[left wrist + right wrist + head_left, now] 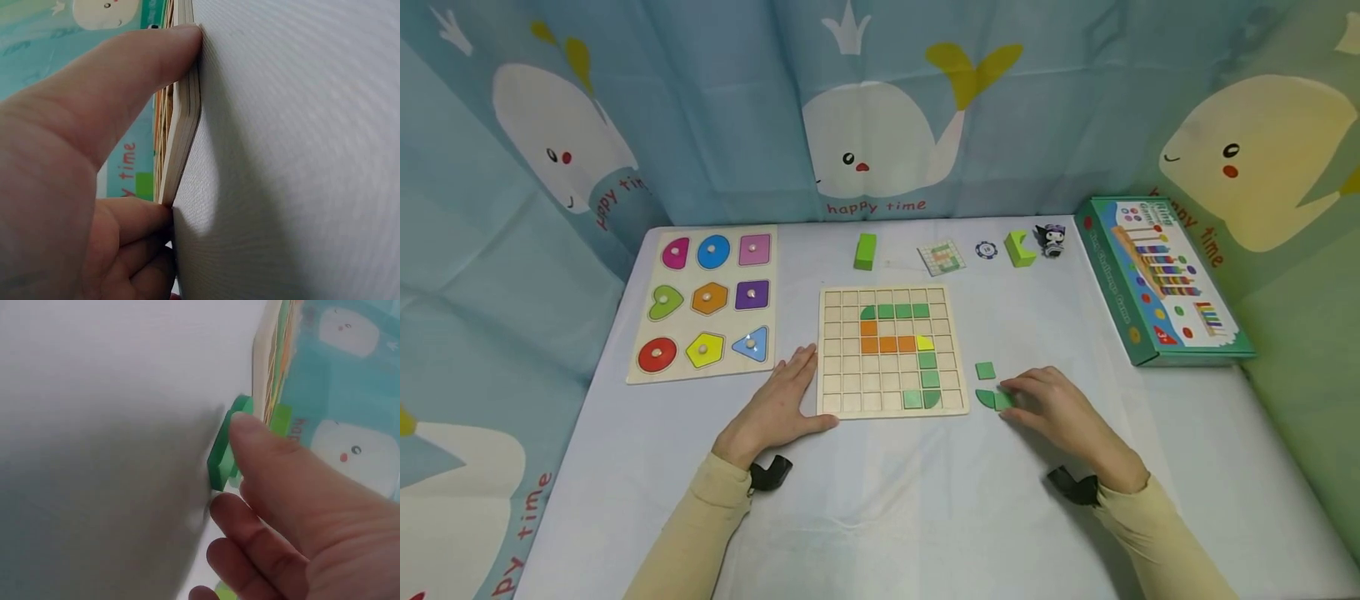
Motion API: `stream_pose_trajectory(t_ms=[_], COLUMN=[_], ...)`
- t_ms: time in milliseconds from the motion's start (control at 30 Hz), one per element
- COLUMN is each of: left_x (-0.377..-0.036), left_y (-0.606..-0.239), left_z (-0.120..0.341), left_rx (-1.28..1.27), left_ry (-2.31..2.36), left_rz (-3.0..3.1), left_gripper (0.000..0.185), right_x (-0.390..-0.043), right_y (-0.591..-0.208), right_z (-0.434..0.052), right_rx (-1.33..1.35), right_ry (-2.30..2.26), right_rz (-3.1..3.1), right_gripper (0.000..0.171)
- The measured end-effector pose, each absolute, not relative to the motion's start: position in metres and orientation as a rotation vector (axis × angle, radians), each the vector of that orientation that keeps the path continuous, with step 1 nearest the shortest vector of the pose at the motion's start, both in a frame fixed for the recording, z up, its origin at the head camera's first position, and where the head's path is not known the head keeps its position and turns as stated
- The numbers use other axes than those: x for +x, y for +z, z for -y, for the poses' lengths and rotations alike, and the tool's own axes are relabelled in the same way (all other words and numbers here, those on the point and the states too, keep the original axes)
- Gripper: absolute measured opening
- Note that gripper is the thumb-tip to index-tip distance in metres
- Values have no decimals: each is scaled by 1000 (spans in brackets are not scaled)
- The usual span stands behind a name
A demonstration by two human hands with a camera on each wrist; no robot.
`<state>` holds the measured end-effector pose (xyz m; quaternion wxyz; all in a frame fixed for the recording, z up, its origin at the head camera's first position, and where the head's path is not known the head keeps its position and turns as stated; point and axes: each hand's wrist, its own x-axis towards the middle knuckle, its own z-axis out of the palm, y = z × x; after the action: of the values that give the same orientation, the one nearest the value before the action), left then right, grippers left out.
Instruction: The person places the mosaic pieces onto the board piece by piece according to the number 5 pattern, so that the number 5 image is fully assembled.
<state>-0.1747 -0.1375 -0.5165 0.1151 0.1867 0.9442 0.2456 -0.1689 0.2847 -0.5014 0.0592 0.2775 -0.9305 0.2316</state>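
A wooden grid board lies in the middle of the table with green, orange and one yellow tile set in it. My left hand lies flat on the table against the board's left edge, thumb at its near corner; in the left wrist view the thumb presses the board edge. Right of the board, my right hand pinches a green square tile that lies on the table, thumb and a finger on the tile's sides. A green quarter-round tile and another green square lie beside it.
A shape-peg puzzle board lies at the left. Along the back stand a green block, a small pattern card, a chip, a notched green block and a dark figurine. A green toy box lies at the right.
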Motion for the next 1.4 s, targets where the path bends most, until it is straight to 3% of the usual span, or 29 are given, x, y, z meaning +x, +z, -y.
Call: stream_pose_trajectory(t_ms=[433,767,1400], left_x=[-175,-175,-175], left_y=[-516,-518,-520], left_z=[138,138,140], left_rx=[536,533,566], left_ry=[717,704,715], left_rz=[-2759,-2761,-2769], left_gripper=[105,105,105], right_x=[-168,-172,-184], right_y=[-508,-503,-498], right_z=[-281,-269,-191], right_rx=[864,879,1272], right_ry=[670,713,713], right_rz=[2785,2703,2679], right_gripper=[25,29,25])
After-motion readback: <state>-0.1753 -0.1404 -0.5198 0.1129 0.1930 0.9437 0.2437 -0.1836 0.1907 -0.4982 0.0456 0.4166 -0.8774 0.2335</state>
